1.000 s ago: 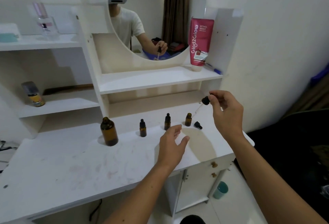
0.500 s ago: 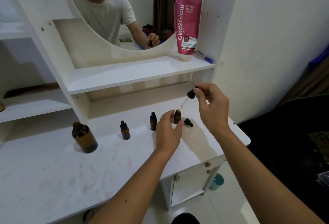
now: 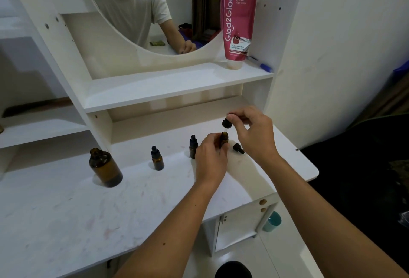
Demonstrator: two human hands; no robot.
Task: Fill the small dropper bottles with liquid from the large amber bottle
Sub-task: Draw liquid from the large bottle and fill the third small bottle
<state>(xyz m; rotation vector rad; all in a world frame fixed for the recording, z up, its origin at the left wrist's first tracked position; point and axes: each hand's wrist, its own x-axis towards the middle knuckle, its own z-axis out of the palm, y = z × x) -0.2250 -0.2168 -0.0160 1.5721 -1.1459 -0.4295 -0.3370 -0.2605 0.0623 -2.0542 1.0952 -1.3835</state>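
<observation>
The large amber bottle (image 3: 105, 168) stands uncapped at the left of the white tabletop (image 3: 66, 207). Two small capped dropper bottles (image 3: 157, 158) (image 3: 193, 146) stand in a row to its right. My left hand (image 3: 210, 160) grips a third small bottle (image 3: 224, 139), which is open. My right hand (image 3: 252, 132) pinches a black dropper (image 3: 227, 123) by its bulb, with the glass tip pointing down into that bottle's mouth. A loose black dropper cap (image 3: 238, 148) lies on the table just right of the open bottle.
A pink lotion tube (image 3: 238, 23) and a blue pen (image 3: 261, 64) sit on the shelf above, under a round mirror (image 3: 143, 12). The table's right edge is close to my right wrist. A teal cup (image 3: 272, 222) stands on the floor below.
My left hand moved forward and closed on the rightmost small bottle. My right hand brought the dropper down over its mouth. The view shifted closer and to the right.
</observation>
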